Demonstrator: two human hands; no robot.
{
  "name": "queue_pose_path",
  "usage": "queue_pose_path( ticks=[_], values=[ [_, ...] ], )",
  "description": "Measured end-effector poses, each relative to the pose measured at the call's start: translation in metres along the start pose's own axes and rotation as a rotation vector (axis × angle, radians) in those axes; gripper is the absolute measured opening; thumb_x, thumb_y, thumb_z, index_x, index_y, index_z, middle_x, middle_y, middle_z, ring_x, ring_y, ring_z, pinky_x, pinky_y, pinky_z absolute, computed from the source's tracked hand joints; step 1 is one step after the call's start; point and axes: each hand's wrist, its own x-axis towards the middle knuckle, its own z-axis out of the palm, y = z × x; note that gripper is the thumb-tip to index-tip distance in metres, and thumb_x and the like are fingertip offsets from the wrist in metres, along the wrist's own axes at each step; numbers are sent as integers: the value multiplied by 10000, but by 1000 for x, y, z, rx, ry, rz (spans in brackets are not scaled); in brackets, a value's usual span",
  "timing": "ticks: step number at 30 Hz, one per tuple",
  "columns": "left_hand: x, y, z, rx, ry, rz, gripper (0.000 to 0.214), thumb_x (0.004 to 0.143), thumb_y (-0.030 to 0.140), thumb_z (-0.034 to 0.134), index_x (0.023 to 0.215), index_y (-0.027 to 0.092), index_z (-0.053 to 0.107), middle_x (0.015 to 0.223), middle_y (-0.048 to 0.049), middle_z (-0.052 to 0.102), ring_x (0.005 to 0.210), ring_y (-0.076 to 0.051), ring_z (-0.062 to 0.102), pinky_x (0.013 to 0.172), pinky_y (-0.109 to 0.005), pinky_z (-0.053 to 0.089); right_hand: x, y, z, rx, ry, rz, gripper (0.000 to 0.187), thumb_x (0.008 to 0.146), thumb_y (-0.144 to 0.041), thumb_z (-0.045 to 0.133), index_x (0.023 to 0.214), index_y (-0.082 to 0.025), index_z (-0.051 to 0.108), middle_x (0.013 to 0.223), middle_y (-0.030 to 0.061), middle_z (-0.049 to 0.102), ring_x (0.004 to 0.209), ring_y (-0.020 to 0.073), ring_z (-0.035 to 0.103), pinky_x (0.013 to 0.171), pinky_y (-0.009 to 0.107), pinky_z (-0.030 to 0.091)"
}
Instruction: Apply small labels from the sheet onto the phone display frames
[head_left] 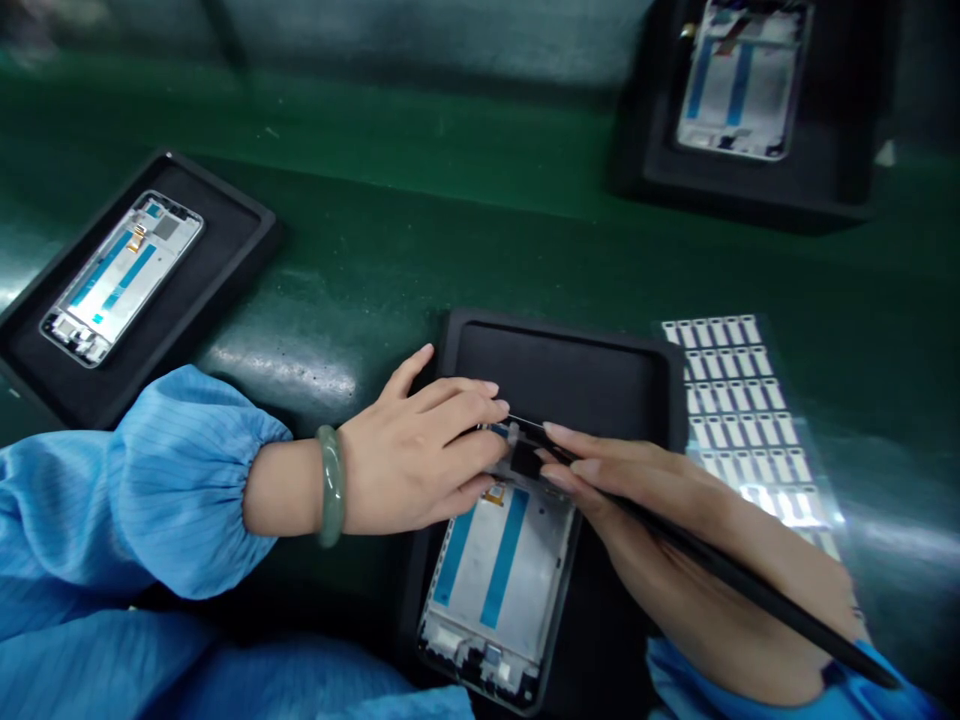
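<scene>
A phone mid-frame (529, 570) with blue strips and an orange flex connector lies in a black tray (566, 375). My left hand (420, 450) reaches in palm down over the upper left of the frame, its fingers bent and apart, the little finger sticking out. Its fingertips rest at the frame's top end, and its thumb is not clearly seen. My right hand (675, 560) grips black tweezers (720, 565) like a pen. Their thin tips meet the top end of the frame beside my left fingertips. What lies at the tips is too small to make out.
A sheet of small white labels (742, 400) lies right of the tray. To the left, another phone mid-frame (124, 275) sits in a black tray (225, 230). At the back right, a third mid-frame (742, 85) rests on a black tray (840, 150). The table (390, 250) is green.
</scene>
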Motion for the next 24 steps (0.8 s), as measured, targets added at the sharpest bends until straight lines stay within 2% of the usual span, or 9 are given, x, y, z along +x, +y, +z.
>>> queue_pose_path(
  ticks=[4, 7, 15, 22, 24],
  values=[
    [0, 0, -1, 1, -8, 4, 168, 943, 201, 495, 993, 137, 642, 1128, -114, 682, 1181, -280, 598, 1077, -638, 359, 4, -3, 4, -18, 94, 45, 267, 819, -108, 676, 1022, -277, 645, 1071, -3, 738, 884, 190, 734, 791, 330, 628],
    [0, 0, -1, -4, -12, 3, 175, 944, 201, 489, 1003, 134, 639, 1125, -116, 680, 1179, -282, 598, 1077, -643, 354, 7, -4, 7, -23, 134, 18, 214, 826, -143, 678, 967, -299, 640, 1005, -25, 752, 797, 182, 742, 689, 303, 641],
    [0, 0, -1, -11, -18, -11, 188, 943, 205, 481, 1019, 134, 638, 1121, -113, 681, 1188, -265, 593, 1113, -609, 327, 6, -3, 4, -22, 126, -33, 254, 802, -102, 691, 992, -260, 630, 1006, 0, 753, 803, 172, 741, 735, 262, 636],
    [1, 0, -1, -24, -16, -25, 277, 949, 217, 477, 1171, 102, 596, 1145, -120, 676, 1182, -261, 593, 1119, -598, 322, 9, -4, 1, 0, 108, -66, 256, 802, -94, 683, 988, -262, 628, 1001, 0, 757, 779, 167, 743, 713, 251, 643],
    [1, 0, -1, -23, -26, -25, 284, 949, 215, 469, 1180, 110, 599, 1144, -120, 674, 1186, -263, 589, 1118, -602, 318, 10, -7, 1, 21, 131, 12, 262, 782, -104, 706, 955, -289, 639, 976, -24, 762, 759, 172, 744, 692, 262, 648]
  ],
)
